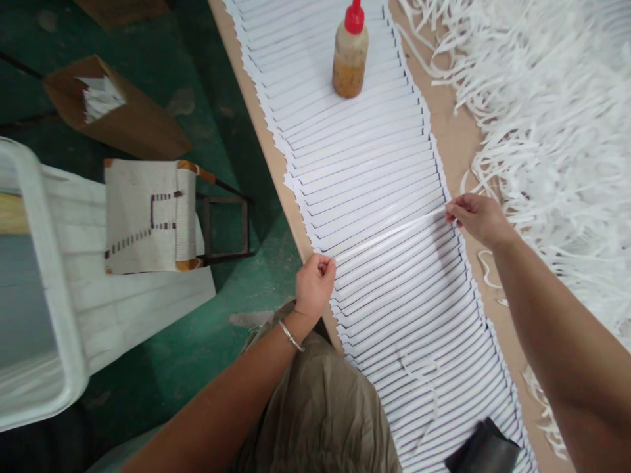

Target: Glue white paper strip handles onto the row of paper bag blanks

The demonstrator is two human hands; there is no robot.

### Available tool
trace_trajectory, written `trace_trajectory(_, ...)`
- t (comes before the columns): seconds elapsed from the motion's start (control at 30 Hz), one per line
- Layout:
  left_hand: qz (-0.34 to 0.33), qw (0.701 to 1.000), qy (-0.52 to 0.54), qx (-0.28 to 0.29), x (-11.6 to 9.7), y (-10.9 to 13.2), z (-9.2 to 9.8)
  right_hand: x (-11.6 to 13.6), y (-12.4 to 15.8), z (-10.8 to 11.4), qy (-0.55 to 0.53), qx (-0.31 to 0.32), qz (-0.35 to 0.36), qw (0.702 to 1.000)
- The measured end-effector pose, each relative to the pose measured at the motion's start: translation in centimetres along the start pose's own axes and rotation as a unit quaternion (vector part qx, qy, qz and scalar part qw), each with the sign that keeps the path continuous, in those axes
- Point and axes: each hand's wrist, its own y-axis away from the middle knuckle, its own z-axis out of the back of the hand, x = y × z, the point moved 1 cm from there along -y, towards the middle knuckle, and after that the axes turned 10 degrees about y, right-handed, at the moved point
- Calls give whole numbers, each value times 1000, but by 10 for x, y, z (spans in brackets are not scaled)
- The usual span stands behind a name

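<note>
A narrow white strip [389,234] is stretched straight between my two hands. My left hand [315,282], with a bangle at its wrist, pinches one end near the table's left edge. The other end is pinched by my right hand [478,215] at the right border of the sheets. Beneath the strip runs a long row of overlapping white sheets [365,157] with dark edge lines. Whether the strip touches them I cannot tell. A squeeze bottle [350,62] with a red cap and amber liquid stands on the sheets farther up.
A tangled heap of white strips [557,118] covers the table's right side. Loose strips and a black folded piece [486,450] lie on the nearer sheets. To the left are a small stool [148,217], a cardboard box [128,121] and a white tub [59,295].
</note>
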Motion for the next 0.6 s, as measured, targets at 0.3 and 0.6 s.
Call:
trace_trajectory(0.3,-30,999,-13,-2,2,2,-3,-5,-14,-18,-34,-38,-20,998)
trace_trajectory(0.6,-36,999,-24,-3,5,1,-2,-4,-19,-27,-21,-65,-30,997)
